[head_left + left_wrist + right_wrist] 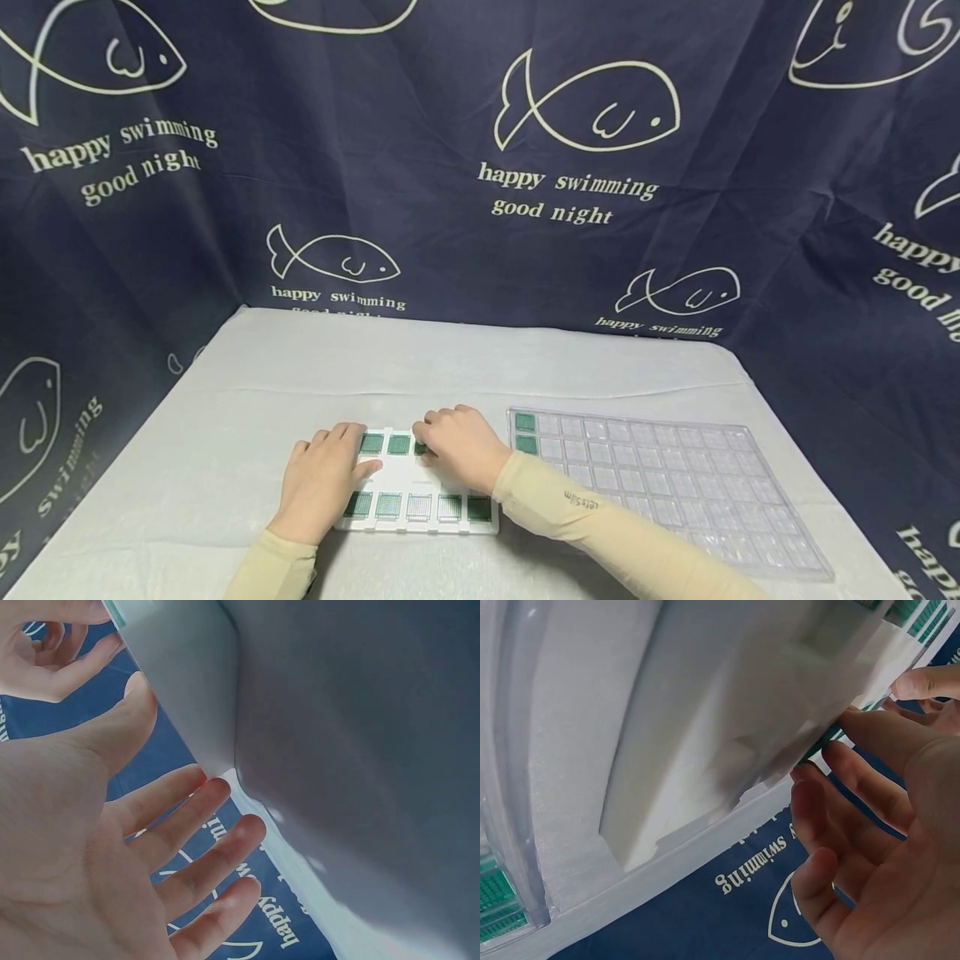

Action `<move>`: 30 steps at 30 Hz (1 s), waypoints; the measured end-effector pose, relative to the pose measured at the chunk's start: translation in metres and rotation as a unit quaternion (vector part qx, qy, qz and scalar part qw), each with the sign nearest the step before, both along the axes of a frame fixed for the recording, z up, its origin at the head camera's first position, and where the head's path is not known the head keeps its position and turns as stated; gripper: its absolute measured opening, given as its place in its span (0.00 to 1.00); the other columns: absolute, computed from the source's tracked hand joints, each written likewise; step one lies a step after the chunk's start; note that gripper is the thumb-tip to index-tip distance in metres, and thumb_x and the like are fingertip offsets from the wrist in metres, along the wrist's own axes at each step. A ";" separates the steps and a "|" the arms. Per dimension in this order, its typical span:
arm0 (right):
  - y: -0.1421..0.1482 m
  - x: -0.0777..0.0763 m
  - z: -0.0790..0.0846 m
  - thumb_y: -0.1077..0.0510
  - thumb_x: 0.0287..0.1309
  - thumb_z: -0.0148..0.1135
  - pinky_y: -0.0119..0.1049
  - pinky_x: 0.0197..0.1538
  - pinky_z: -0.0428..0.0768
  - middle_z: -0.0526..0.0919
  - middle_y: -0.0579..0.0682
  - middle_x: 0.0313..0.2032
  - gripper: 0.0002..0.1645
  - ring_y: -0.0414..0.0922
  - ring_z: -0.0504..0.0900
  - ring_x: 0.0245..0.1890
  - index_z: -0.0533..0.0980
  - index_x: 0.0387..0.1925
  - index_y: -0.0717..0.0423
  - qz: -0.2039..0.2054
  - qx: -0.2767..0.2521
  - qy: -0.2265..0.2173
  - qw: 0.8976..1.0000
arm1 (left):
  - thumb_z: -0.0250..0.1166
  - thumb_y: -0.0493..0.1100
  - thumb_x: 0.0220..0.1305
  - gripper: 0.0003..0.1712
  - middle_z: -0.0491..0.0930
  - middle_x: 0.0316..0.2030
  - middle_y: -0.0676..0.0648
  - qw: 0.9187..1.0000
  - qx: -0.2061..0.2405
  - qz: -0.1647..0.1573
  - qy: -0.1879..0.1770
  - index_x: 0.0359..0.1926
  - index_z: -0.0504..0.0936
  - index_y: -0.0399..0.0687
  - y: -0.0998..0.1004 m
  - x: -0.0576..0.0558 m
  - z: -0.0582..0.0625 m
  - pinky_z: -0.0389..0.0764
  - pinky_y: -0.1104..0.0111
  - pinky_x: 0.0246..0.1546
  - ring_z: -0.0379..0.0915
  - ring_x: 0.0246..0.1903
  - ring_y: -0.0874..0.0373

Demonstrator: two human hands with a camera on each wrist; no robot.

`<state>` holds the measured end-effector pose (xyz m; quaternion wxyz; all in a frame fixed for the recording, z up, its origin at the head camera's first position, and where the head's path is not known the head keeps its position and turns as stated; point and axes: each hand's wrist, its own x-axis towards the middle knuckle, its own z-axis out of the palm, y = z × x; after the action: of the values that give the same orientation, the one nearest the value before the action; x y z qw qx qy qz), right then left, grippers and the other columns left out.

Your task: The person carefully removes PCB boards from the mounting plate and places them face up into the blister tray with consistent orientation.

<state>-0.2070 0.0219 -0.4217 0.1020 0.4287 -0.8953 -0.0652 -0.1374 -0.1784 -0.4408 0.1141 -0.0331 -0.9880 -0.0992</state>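
Observation:
A white tray (397, 477) lies on the table with small green circuit boards in two rows along its far and near sides. My left hand (321, 479) rests at the tray's left end, fingers extended toward the far corner and thumb over the white middle. In the left wrist view the fingers (196, 796) of that hand are spread loosely beside the tray. At the far row, my right hand (461, 446) pinches a green circuit board (823, 742) between thumb and fingertips. In the head view that hand covers most of this board and the tray's far right part.
To the right lies a large clear compartment tray (652, 479), its near left part behind my right sleeve (600, 517). Two green boards (526, 433) sit in its far left compartments. A dark blue fish-print curtain (450, 167) hangs behind the white-covered table (480, 358).

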 end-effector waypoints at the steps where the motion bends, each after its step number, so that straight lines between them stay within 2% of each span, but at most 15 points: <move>1: 0.000 0.000 0.000 0.44 0.59 0.72 0.27 0.31 0.73 0.83 0.38 0.30 0.11 0.35 0.81 0.28 0.81 0.36 0.43 -0.001 -0.002 -0.004 1.000 | 0.73 0.57 0.57 0.34 0.85 0.51 0.43 1.000 -0.001 -0.001 0.003 0.58 0.80 0.43 0.000 0.000 0.000 0.72 0.56 0.38 0.81 0.45 0.44; 7: 0.000 -0.001 0.001 0.45 0.59 0.72 0.27 0.32 0.72 0.83 0.38 0.30 0.10 0.36 0.80 0.29 0.81 0.36 0.43 -0.006 -0.001 -0.016 1.000 | 0.74 0.57 0.56 0.33 0.85 0.50 0.43 1.000 0.001 -0.005 0.019 0.57 0.80 0.42 0.000 0.001 -0.001 0.72 0.57 0.37 0.81 0.43 0.44; 30: 0.000 -0.001 0.001 0.44 0.57 0.73 0.28 0.33 0.74 0.85 0.38 0.32 0.11 0.36 0.83 0.31 0.83 0.37 0.43 -0.007 0.000 -0.001 1.000 | 0.75 0.56 0.56 0.33 0.85 0.50 0.42 1.000 0.004 -0.001 0.020 0.57 0.80 0.41 0.001 0.001 -0.002 0.72 0.56 0.38 0.81 0.44 0.43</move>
<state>-0.2081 0.0224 -0.4204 0.1005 0.4221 -0.8986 -0.0658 -0.1365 -0.1771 -0.4430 0.1335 -0.0353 -0.9851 -0.1029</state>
